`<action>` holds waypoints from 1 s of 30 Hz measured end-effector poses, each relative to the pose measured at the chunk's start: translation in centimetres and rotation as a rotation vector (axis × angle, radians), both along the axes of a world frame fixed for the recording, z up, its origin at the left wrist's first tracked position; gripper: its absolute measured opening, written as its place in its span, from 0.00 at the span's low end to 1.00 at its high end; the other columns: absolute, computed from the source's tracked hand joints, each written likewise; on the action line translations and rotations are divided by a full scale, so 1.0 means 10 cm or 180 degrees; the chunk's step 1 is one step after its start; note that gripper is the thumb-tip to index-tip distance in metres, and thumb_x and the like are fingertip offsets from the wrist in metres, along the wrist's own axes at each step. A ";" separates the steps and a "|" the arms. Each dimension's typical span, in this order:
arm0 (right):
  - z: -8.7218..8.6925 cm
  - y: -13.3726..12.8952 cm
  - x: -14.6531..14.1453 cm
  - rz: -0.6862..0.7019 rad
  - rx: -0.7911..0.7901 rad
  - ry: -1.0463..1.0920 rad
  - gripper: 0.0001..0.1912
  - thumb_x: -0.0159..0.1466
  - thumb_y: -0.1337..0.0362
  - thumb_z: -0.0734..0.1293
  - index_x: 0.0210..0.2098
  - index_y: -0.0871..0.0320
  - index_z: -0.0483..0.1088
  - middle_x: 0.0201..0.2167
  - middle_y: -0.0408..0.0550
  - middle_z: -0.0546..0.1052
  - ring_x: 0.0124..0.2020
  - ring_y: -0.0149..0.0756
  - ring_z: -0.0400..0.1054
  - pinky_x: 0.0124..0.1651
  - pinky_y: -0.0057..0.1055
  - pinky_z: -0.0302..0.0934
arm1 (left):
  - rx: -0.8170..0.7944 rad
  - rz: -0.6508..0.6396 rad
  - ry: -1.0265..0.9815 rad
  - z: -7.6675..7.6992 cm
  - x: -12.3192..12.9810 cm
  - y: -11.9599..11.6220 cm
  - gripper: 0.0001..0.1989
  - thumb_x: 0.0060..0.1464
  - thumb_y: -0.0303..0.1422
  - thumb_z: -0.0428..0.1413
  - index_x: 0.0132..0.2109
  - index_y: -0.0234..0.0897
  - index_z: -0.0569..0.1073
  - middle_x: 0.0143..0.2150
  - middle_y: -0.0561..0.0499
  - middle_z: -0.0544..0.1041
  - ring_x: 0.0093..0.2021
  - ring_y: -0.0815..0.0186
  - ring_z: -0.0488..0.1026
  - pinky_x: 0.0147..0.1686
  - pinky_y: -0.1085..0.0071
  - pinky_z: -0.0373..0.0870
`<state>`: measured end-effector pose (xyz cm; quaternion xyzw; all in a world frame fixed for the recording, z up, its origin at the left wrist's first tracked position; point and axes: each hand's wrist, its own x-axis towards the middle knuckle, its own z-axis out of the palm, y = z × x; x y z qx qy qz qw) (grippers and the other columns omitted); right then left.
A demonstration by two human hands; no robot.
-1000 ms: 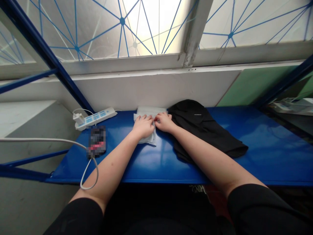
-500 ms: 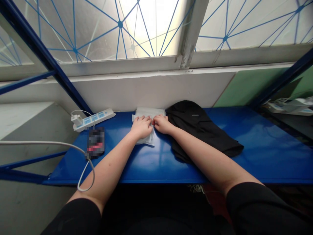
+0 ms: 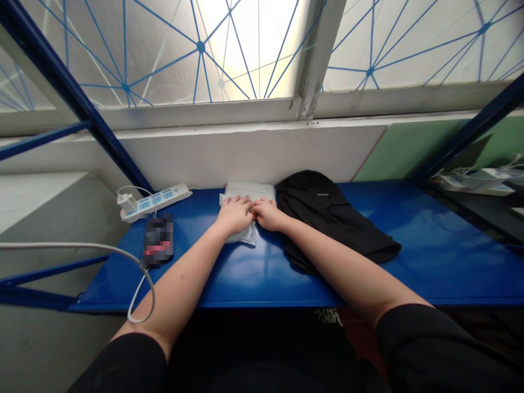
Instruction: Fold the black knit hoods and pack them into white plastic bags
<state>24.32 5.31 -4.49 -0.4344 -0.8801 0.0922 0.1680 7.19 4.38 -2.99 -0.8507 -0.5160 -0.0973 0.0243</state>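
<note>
My left hand [image 3: 234, 215] lies flat with stretched fingers on a pale plastic packet [image 3: 246, 236] at the back of the blue table. Close beside it, my right hand [image 3: 266, 214] has its fingers curled in at the packet's right edge, their tips nearly meeting the left hand. Much of this packet is hidden under both hands. Just behind the fingers, against the wall, lies another pale, flat plastic pack [image 3: 250, 189]. A black folded garment [image 3: 323, 210] with a small light logo spreads to the right, partly under my right forearm.
A white power strip [image 3: 164, 201] with a plugged-in charger stands at the back left of the blue table [image 3: 262, 284]. A blurred dark object [image 3: 158, 240] lies before it. A white cable [image 3: 94, 246] loops over my left forearm. Blue frame posts [image 3: 77, 98] rise at both ends.
The view has shifted slightly. Both hands stay on the packet, with the right hand's fingers a little more lowered against it.
</note>
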 end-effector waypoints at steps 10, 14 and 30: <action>0.13 -0.30 -0.13 -0.0304 -0.0095 -0.0527 0.14 0.67 0.68 0.59 0.36 0.60 0.77 0.43 0.56 0.80 0.48 0.47 0.68 0.46 0.39 0.52 | 0.0139 0.0023 -0.0151 -0.04 -0.05 0.00 0.24 0.61 0.34 0.48 0.63 0.40 0.72 0.69 0.45 0.67 0.68 0.51 0.63 0.67 0.49 0.55; 0.14 -0.35 -0.18 -0.0141 -0.0456 -0.0396 0.13 0.64 0.70 0.61 0.33 0.59 0.78 0.37 0.53 0.81 0.41 0.42 0.72 0.44 0.33 0.55 | 0.0306 0.0067 -0.0375 -0.05 -0.09 -0.03 0.24 0.60 0.33 0.50 0.62 0.38 0.73 0.69 0.43 0.66 0.68 0.53 0.62 0.68 0.55 0.56; 0.00 -0.27 -0.14 -0.0076 -0.0712 0.1083 0.08 0.56 0.75 0.61 0.26 0.58 0.69 0.24 0.44 0.74 0.27 0.32 0.64 0.33 0.27 0.55 | 0.0301 0.0169 -0.0632 -0.05 -0.14 -0.02 0.23 0.61 0.33 0.52 0.62 0.39 0.73 0.68 0.43 0.67 0.68 0.55 0.63 0.68 0.56 0.56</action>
